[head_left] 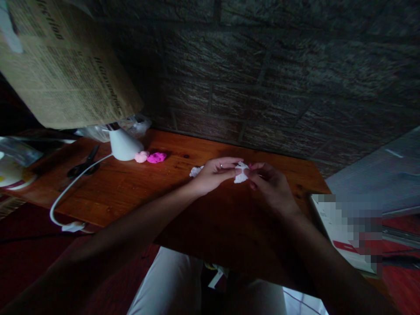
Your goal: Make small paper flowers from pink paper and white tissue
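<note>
A small white lump [241, 173], soft and rough-edged like clay or crumpled paper, is pinched between my two hands above the wooden table. My left hand [215, 174], with a ring on one finger, grips its left side between thumb and fingers. On the lump's right side, the thumb and fingertips of my right hand [271, 186] press against it. Another white piece [196, 171] lies on the table just beyond my left hand, which partly covers it. Farther left, a pale pink lump [141, 156] and a bright pink lump [157, 157] touch each other.
A lamp with a white base [124, 144] and newsprint shade [75, 70] stands at left, its white cord [70, 188] looping over the table edge. Black scissors [83, 166] lie beside it. A partly blurred box [341, 232] sits at right. A brick wall [246, 78] rises behind the table [183, 210].
</note>
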Motion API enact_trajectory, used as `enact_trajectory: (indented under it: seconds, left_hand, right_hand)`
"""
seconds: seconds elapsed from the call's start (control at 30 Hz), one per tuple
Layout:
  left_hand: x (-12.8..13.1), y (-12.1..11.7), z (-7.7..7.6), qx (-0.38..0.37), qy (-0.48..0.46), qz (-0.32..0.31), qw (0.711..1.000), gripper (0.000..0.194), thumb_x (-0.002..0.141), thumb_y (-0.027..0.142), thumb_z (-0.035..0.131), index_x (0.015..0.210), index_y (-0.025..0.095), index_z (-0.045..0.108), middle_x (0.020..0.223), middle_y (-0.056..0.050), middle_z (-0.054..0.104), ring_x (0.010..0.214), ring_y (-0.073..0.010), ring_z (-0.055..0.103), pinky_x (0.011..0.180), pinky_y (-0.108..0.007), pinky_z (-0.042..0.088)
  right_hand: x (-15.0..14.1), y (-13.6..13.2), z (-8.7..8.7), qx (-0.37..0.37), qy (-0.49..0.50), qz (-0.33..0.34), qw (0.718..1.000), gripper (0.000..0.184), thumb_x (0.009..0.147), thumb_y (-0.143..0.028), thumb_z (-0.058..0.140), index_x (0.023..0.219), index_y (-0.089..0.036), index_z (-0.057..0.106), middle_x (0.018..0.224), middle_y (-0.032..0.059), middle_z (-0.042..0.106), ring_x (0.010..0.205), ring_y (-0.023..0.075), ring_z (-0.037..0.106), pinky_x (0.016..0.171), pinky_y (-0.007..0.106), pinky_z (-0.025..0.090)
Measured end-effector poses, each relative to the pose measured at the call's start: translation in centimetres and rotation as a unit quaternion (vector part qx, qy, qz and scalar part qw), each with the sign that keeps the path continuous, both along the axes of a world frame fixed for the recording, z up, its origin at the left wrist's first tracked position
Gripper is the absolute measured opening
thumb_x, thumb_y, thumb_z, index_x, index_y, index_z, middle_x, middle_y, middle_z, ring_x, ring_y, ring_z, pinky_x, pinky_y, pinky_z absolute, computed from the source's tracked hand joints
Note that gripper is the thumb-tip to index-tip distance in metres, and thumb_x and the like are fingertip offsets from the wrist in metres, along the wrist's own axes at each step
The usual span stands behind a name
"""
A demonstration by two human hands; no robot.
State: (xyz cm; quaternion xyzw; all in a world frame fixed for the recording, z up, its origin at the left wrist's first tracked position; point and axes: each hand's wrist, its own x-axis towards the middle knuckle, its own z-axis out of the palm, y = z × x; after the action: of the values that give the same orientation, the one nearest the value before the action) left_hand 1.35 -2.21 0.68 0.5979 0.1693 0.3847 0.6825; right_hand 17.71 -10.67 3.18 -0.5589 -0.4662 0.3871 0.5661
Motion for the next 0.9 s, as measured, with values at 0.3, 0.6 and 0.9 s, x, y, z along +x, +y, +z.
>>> enact_trajectory:
  seconds: [0.3, 0.6, 0.9]
  left_hand:
    - [0.35, 0.26, -0.43, -0.076, -0.016, 0.006, 0.997, 0.05, 0.066, 0.023, 0.089, 0.113, 0.017, 0.075, 0.096, -0.005, 0.078, 0.089, -0.0169, 0.071, 0.095, -0.036, 0.048]
    - [-0.02, 0.26, 0.32, -0.115, -0.048, -0.016, 0.992, 0.047, 0.064, 0.021, 0.09, 0.109, 0.017, 0.076, 0.093, -0.003, 0.078, 0.084, -0.013, 0.07, 0.094, -0.031, 0.047]
    - [0.04, 0.24, -0.07, -0.048, -0.015, -0.024, 0.998, 0.048, 0.069, 0.023, 0.088, 0.114, 0.017, 0.072, 0.094, -0.004, 0.078, 0.086, -0.0147, 0.071, 0.091, -0.032, 0.05]
  right_hand:
    - [-0.14, -0.3, 0.04, 0.015, 0.004, 0.03, 0.999, 0.041, 0.073, -0.057, 0.079, 0.086, -0.022, 0.064, 0.063, -0.0045, 0.058, 0.052, 0.0105, 0.051, 0.05, 0.025, 0.043]
    - [0.05, -0.11, 0.02, 0.008, 0.023, 0.015, 1.0, 0.037, 0.073, -0.053, 0.08, 0.086, -0.021, 0.066, 0.062, -0.0045, 0.059, 0.052, 0.0102, 0.051, 0.05, 0.025, 0.042]
    - [-0.15, -0.17, -0.14, 0.006, 0.024, 0.02, 0.999, 0.038, 0.073, -0.052, 0.082, 0.087, -0.021, 0.065, 0.058, -0.0054, 0.057, 0.051, 0.0102, 0.05, 0.051, 0.026, 0.04]
